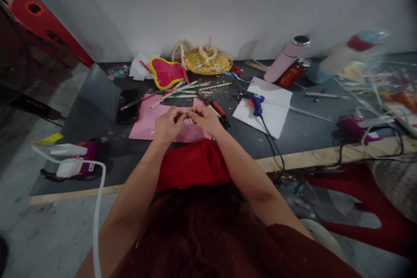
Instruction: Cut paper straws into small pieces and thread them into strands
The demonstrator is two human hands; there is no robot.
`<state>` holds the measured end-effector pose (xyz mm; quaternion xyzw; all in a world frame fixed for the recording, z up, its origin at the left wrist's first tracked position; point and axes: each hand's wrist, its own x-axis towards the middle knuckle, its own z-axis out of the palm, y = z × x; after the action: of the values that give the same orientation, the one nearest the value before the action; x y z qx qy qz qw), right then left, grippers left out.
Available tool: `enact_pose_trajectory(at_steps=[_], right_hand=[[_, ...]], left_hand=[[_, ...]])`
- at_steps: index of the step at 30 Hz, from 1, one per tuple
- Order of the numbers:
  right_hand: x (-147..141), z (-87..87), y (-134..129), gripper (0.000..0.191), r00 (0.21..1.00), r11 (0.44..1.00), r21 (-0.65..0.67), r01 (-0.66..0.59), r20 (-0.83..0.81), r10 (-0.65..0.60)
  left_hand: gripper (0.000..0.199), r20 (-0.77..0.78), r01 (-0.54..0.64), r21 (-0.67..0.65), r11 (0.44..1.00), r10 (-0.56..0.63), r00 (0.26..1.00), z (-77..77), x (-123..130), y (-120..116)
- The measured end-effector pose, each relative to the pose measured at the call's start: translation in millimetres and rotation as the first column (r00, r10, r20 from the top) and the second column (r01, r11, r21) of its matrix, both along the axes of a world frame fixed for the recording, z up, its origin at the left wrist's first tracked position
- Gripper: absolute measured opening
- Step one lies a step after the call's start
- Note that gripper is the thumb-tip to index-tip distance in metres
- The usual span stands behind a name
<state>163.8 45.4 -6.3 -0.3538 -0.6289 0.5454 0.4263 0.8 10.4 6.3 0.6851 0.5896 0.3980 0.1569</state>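
My left hand (168,125) and my right hand (206,120) meet fingertip to fingertip over a pink sheet of paper (143,125). Both are closed in a pinch, and small pale bits (187,119) show at and below the fingertips. Exactly what they grip is too small to make out. Just beyond my right hand lie pliers with red-and-black handles (217,107). Several thin patterned sticks (182,92) are spread behind the hands, among scattered pale crumbs. A red cloth (193,165) covers the table edge under my wrists.
A blue glue gun (256,102) rests on a white sheet (276,115), its cord trailing forward. A phone (128,106) lies left. Behind are a yellow-edged pink piece (167,74) and a yellow basket (195,68). Right stand a pink flask (285,61) and red can (293,74).
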Motion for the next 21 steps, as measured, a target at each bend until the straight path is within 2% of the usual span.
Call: enact_pose_trajectory(at_steps=[11,21], right_hand=[[-5.3,-2.9,-0.3,0.027,0.994,0.993,0.061,0.098,0.032,-0.1],[-6.2,-1.0,-2.1,0.025,0.993,0.991,0.066,0.119,0.002,-0.119]], left_hand=[[0.009,0.071,0.036,0.049,0.998,-0.04,0.997,-4.0,-0.6,1.1],[0.011,0.104,0.048,0.07,0.996,-0.055,0.993,-1.4,0.8,-0.6]])
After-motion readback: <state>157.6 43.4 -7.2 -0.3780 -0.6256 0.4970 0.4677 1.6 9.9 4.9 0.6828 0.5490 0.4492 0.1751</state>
